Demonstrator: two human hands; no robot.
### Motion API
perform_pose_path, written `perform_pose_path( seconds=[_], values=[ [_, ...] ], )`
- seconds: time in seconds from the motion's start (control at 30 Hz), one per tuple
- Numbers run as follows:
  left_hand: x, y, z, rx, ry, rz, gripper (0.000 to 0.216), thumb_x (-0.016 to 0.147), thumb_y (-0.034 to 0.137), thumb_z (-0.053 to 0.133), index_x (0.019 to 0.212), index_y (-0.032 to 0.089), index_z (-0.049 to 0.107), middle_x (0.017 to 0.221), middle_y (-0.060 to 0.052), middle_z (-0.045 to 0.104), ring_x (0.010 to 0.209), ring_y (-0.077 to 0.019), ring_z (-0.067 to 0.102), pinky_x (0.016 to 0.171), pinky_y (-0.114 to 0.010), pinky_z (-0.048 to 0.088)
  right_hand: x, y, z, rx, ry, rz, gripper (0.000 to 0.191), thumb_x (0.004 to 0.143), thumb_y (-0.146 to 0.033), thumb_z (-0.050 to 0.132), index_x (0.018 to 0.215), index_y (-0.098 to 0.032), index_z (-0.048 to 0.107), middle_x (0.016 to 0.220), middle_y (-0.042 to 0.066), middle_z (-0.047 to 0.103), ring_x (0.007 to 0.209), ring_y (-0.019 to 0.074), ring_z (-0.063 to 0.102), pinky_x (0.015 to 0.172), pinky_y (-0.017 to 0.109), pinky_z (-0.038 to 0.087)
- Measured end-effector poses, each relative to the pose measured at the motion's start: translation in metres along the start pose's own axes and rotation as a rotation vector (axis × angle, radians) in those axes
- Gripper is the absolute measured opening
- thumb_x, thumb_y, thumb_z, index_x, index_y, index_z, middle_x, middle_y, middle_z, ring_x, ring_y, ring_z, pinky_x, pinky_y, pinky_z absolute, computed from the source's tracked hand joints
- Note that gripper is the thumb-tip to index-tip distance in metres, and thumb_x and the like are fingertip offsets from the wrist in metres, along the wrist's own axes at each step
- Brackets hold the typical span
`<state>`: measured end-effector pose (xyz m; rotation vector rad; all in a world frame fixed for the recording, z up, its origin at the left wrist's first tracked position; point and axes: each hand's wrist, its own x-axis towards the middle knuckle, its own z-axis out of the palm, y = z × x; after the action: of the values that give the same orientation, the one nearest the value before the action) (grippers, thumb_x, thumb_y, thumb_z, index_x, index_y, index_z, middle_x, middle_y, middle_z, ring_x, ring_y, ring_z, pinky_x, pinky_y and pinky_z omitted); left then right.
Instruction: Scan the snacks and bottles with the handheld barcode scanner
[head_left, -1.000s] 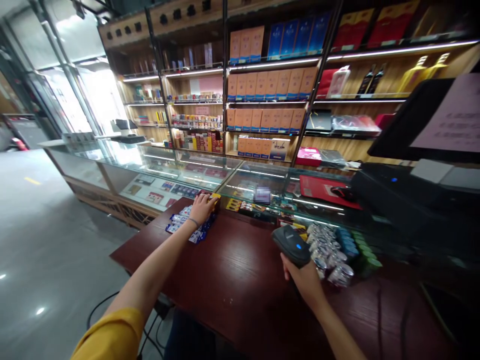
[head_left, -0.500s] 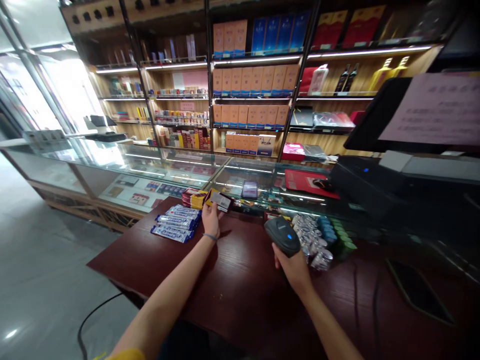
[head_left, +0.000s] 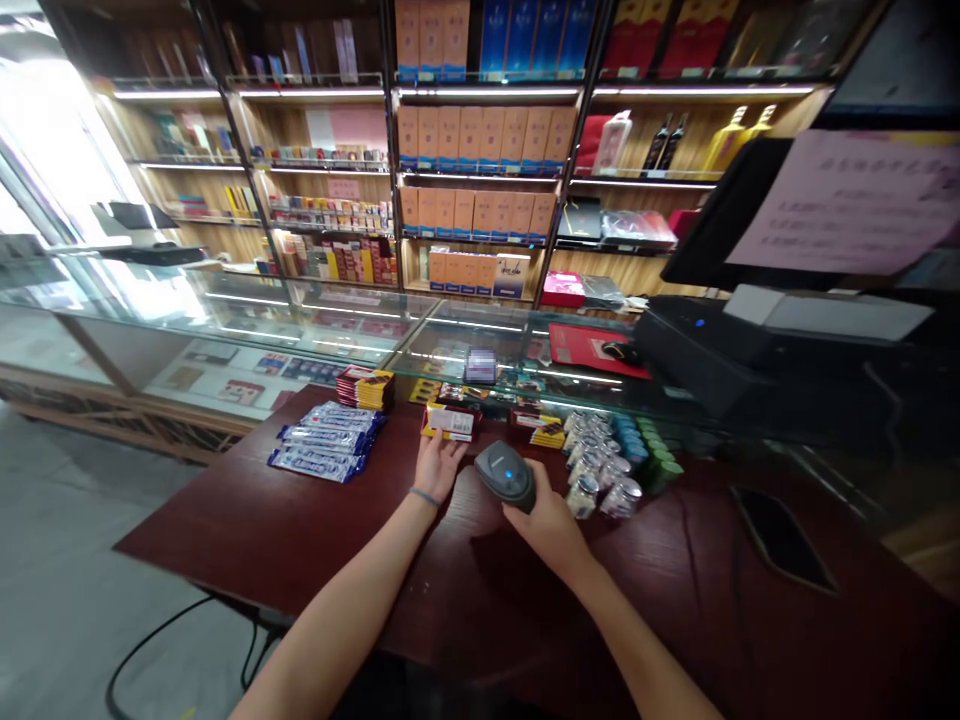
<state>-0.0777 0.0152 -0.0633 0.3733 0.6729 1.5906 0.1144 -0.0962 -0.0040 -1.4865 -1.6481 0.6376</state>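
My left hand [head_left: 441, 466] grips a small red and yellow packet [head_left: 451, 422] by its lower edge, its pale barcode side turned up toward me. Close by on the right, my right hand [head_left: 546, 515] is wrapped round a black barcode scanner [head_left: 505, 474] showing a blue light. The scanner's head points toward the packet, with a gap between them. Left of the packet stands a stack of similar red and yellow packets [head_left: 365, 388]. Another pile of these packets [head_left: 537, 428] lies behind the scanner. Several blue and silver wrapped bars [head_left: 324, 440] are spread at the left.
Several small clear jars [head_left: 597, 460] and green-topped containers [head_left: 661, 462] stand right of the scanner. A phone [head_left: 782, 538] lies on the dark red desk [head_left: 450, 590]. Behind runs a glass display counter [head_left: 315, 320], with a monitor [head_left: 825, 210] at the right.
My left hand has brought the packet away from the stack, its barcode side now facing me. My right hand has moved the scanner left, closer to the packet. The view has shifted a little.
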Motion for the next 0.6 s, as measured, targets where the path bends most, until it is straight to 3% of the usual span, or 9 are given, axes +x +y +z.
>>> perform_pose_path(
  seconds=[0.23,0.43,0.6],
  values=[
    [0.001,-0.001,0.001,0.094,-0.057,0.034,0.022,0.103,0.032,0.05,0.124,0.03,0.056,0.132,-0.009,0.068,0.12,-0.0212,0.067,0.105,-0.048,0.055,0.001,0.004,-0.001,-0.167,-0.102,-0.025,0.03,0.077,-0.029,0.069,0.106,-0.025,0.06,0.084,0.007,0.077,0.091,0.0342,0.077,0.069,0.033,0.049],
    [-0.002,0.003,0.004,-0.009,-0.01,0.002,0.018,0.102,0.026,0.056,0.119,0.029,0.055,0.125,-0.005,0.07,0.104,-0.0174,0.072,0.103,-0.047,0.056,0.004,0.002,-0.005,-0.047,-0.019,0.025,0.035,0.074,-0.03,0.069,0.107,-0.028,0.057,0.084,0.002,0.077,0.089,0.0302,0.076,0.068,0.03,0.05],
    [-0.002,0.005,0.004,-0.029,-0.087,0.007,0.029,0.091,0.02,0.071,0.116,0.026,0.057,0.122,-0.005,0.07,0.103,-0.0176,0.071,0.103,-0.047,0.054,0.006,0.003,-0.015,0.065,-0.017,-0.004,0.038,0.076,-0.032,0.069,0.111,-0.028,0.056,0.087,0.002,0.076,0.087,0.0269,0.075,0.071,0.031,0.053]
  ],
)
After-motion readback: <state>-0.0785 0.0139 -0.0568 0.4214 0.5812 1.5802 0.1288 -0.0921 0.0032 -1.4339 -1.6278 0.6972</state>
